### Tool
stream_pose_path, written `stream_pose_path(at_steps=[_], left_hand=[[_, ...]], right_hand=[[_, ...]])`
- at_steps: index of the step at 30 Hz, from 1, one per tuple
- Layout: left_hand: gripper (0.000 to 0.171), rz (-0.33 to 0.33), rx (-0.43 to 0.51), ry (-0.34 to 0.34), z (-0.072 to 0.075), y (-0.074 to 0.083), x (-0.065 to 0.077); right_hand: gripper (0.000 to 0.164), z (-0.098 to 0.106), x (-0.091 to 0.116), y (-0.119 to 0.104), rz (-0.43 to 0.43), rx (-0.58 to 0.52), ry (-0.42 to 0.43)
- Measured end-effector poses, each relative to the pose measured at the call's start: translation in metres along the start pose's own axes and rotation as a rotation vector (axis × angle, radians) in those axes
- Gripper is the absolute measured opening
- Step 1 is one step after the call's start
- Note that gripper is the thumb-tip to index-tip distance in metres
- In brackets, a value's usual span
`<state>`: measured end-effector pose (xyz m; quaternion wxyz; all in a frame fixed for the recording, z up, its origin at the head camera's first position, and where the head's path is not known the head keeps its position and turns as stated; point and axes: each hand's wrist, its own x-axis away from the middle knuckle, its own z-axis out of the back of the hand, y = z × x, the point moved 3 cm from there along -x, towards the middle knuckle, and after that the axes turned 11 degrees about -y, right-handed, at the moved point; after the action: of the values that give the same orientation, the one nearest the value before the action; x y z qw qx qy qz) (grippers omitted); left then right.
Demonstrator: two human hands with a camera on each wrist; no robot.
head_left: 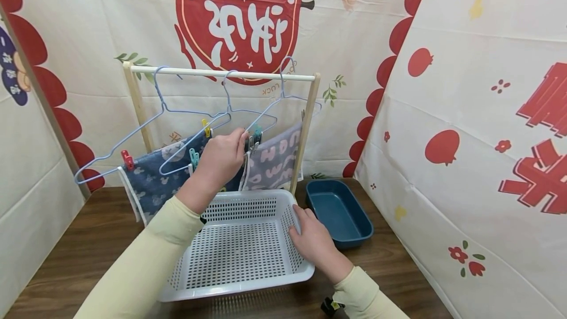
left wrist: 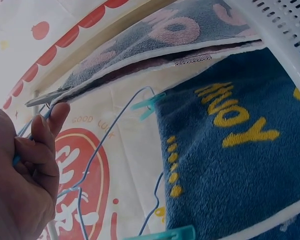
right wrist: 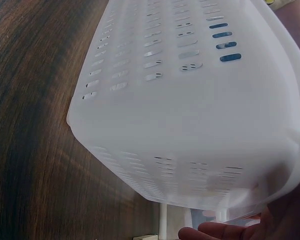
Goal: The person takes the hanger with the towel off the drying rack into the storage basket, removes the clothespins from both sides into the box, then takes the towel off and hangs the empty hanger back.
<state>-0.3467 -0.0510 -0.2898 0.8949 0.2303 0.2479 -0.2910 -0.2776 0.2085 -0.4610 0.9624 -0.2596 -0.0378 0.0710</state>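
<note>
My left hand (head_left: 220, 158) grips the lower left corner of the right-hand blue wire hanger (head_left: 267, 110), its fingers curled round the wire in the left wrist view. Right by these fingertips, a grey clothespin (left wrist: 45, 96) clips the corner of a grey towel with pink letters (head_left: 276, 159). Beside it hangs a dark blue towel with yellow letters (left wrist: 230, 115), held by teal clothespins (left wrist: 152, 104). My right hand (head_left: 314, 241) holds the right rim of a white perforated basket (head_left: 239, 292), thumb inside; part of its fingers show below the rim in the right wrist view.
A wooden rack (head_left: 305, 134) with a white rail (head_left: 199, 71) stands behind the basket. At its left, a patterned blue towel (head_left: 155, 181) hangs from another hanger by red (head_left: 127, 160) and yellow clothespins (head_left: 206, 128). A teal tray (head_left: 338, 245) sits right of the basket on the wooden table (head_left: 88, 240).
</note>
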Motion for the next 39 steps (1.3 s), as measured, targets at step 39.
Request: stream_pose_path(at_steps=[39], left_hand=[[0.021,-0.035,0.070,-0.047,0.069,-0.044,0.068]], right_hand=[[0.066,-0.001,0.000,0.001,-0.018,-0.027,-0.027]])
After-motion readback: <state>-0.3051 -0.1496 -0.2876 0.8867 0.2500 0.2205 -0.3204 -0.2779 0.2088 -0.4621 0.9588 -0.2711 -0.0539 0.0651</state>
